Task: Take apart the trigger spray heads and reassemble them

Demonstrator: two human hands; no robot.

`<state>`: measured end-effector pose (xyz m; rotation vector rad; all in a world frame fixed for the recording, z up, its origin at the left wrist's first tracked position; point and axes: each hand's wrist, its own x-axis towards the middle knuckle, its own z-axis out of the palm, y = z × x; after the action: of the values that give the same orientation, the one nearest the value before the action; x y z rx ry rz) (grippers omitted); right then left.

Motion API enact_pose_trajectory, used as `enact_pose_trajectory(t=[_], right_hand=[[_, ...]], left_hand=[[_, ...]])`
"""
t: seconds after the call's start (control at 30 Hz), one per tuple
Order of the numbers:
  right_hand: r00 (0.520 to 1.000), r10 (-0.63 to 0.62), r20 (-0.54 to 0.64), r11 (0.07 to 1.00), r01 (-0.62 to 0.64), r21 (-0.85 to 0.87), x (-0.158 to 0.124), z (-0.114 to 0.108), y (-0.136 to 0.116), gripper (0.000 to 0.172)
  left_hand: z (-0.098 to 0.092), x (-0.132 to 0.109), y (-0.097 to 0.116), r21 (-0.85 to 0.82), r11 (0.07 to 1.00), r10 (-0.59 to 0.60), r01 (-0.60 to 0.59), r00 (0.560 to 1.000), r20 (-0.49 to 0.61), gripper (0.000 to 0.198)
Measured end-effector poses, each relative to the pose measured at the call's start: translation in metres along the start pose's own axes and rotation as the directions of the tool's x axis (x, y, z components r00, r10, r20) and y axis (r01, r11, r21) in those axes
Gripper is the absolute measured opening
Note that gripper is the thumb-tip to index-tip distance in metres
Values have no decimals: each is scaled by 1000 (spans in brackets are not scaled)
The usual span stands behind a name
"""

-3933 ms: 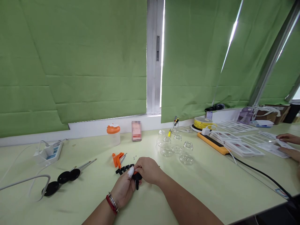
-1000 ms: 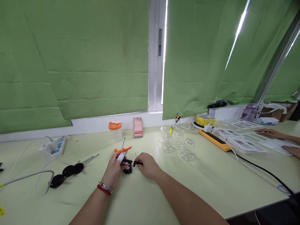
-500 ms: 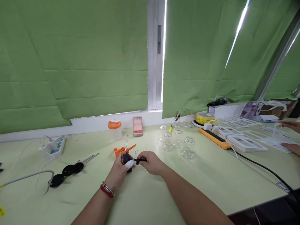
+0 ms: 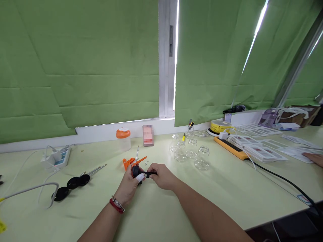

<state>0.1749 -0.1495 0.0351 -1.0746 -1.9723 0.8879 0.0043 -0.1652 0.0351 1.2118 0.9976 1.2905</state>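
Note:
My left hand (image 4: 130, 185), a white wrap on its thumb, is closed around a black round part (image 4: 135, 170) joined with orange plastic. An orange strip (image 4: 140, 160) and a thin metal rod (image 4: 137, 154) stick up behind it. My right hand (image 4: 161, 175) pinches a slim black piece (image 4: 150, 173) that meets the black part; its kind cannot be made out. Orange plastic pieces (image 4: 128, 162) lie just beyond my left hand, and tiny bits (image 4: 146, 163) are scattered beside them. Small dark pieces under my left hand are partly hidden.
To the left lie black discs with metal rods (image 4: 73, 183) and a white power strip (image 4: 66, 157). A shaker cup with an orange lid (image 4: 123, 139) stands at the back. Several clear glass jars (image 4: 202, 158) and an orange power strip (image 4: 230, 148) are to the right. Another person's hand (image 4: 313, 158) rests at far right.
My hands keep the same hold and have barely moved. At far right, the other person's upper hand and the clear item in it have left the view.

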Motion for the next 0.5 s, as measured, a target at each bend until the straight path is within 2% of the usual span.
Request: enact_pose_trajectory(t=[0.3, 0.5], right_hand=[[999, -36, -23, 994, 38, 104, 0, 3, 0, 25], [992, -123, -3, 992, 123, -8, -3, 1, -8, 31]], left_hand=[[-1, 1, 0, 11, 1000, -6, 6, 1000, -20, 48], [-1, 0, 2, 13, 1000, -16, 16, 1000, -3, 47]])
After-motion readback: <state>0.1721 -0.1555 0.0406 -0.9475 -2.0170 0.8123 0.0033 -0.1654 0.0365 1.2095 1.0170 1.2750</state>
